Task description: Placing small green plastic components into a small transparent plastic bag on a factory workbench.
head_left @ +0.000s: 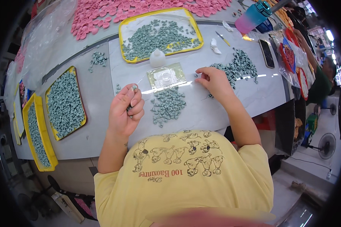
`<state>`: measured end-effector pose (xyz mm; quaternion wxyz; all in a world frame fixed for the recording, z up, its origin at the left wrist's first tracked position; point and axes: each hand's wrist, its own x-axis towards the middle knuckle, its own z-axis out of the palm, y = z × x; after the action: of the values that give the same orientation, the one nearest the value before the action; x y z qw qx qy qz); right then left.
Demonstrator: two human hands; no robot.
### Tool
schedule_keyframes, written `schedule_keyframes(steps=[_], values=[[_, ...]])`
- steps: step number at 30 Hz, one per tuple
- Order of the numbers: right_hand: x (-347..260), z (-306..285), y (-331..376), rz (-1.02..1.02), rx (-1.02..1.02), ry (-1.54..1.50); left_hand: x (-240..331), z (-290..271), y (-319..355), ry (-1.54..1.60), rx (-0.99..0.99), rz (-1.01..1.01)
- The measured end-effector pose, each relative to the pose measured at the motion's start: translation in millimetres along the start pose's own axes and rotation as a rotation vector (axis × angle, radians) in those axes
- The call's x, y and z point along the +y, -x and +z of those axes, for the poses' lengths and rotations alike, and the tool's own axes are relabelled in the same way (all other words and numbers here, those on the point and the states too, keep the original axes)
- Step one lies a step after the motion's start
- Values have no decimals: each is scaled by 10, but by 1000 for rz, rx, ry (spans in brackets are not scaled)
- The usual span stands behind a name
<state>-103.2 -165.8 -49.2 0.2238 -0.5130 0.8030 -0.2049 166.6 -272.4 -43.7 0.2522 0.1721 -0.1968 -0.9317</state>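
Observation:
My left hand (125, 109) is raised over the near side of the table, its fingers curled. Between thumb and forefinger it pinches a small grey-green piece (134, 87); more such pieces show in the curled fingers. My right hand (217, 84) is at the near edge of the right-hand pile of grey-green pieces (243, 65). A small dark piece (196, 75) shows between its thumb and forefinger tips. Between the hands lies a yellowish clear square pad (152, 80) with a white round patch. A white squeeze bottle (157, 59) stands just behind it. In front is a loose heap of grey-green pieces (166, 106).
A yellow-rimmed tray (130, 60) of pieces stands behind the bottle. Two more, a tray (84, 123) and a yellow bin (52, 165), are at the left. Pink pieces (102, 17) cover the far side. A tweezer-like tool (223, 39), phone (266, 53) and bottle (253, 18) lie far right.

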Motion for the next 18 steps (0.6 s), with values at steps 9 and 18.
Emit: schedule_keyframes(steps=[9,18], values=[[170,-275,257,-8,113,-359,-454,342,-192,-69,19,-128],[-126,-54,567,-262,35,-788,-769,587,-365,-145,-6,-211]])
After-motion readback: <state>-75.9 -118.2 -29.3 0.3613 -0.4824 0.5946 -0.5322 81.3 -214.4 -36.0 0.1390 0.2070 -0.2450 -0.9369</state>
